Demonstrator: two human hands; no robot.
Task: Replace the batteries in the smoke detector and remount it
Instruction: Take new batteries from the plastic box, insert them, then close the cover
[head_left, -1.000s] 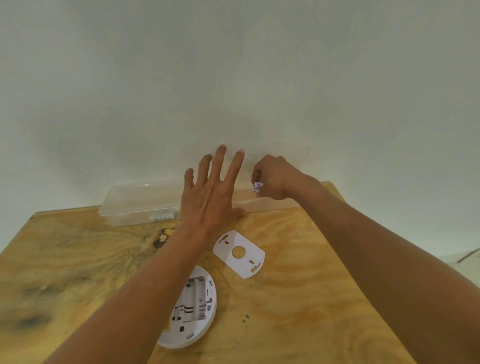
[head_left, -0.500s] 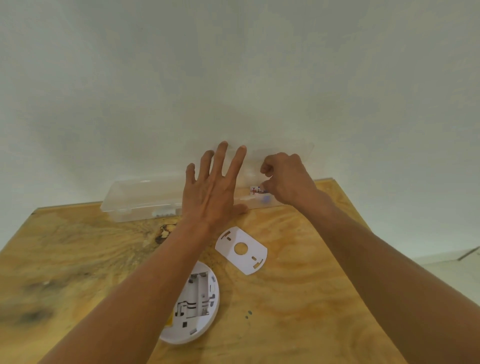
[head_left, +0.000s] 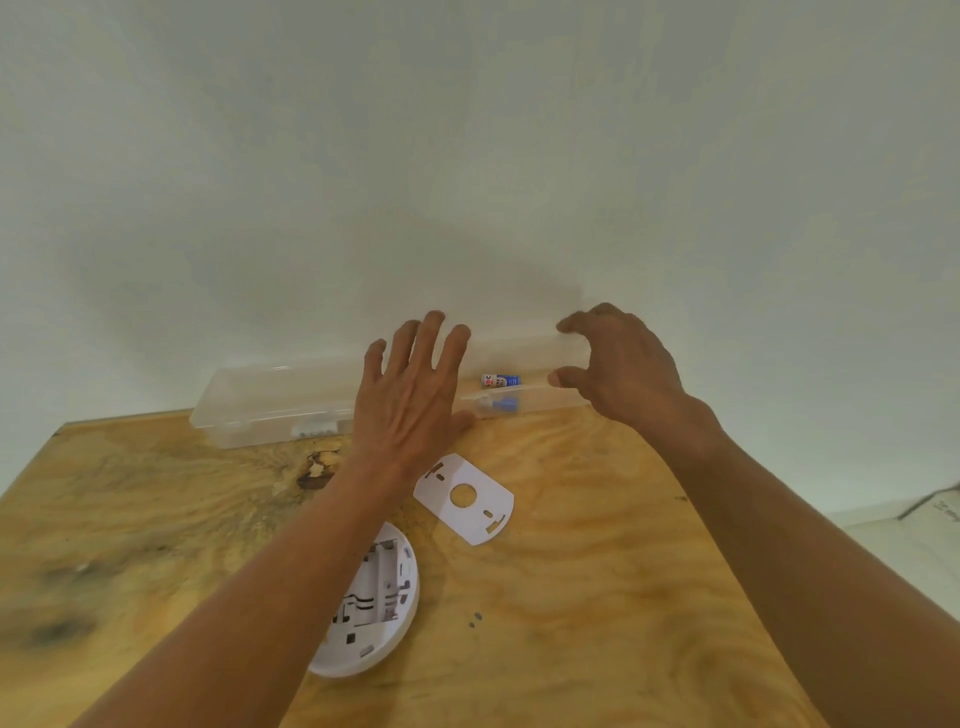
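The white smoke detector (head_left: 374, 603) lies face down on the wooden table (head_left: 571, 597), its battery bay showing no batteries, partly covered by my left forearm. The white mounting plate (head_left: 465, 499) lies beside it, further back. A clear plastic box (head_left: 260, 400) stands against the wall with its lid up. Inside it lies a white, red and blue battery (head_left: 500, 381), and a blurred blue shape shows through the front wall just below. My left hand (head_left: 410, 395) is spread flat over the box front. My right hand (head_left: 618, 364) hovers with curved fingers at the box's right end and holds nothing.
A pale wall rises straight behind the box. Dark knots and stains mark the table top at the left. Two tiny dark specks (head_left: 475, 618) lie right of the detector. A strip of floor (head_left: 914, 535) shows past the table's right edge.
My right hand let go of the battery, which now lies in the box, and moved right and up to the box's right end. My left hand stayed spread over the box.
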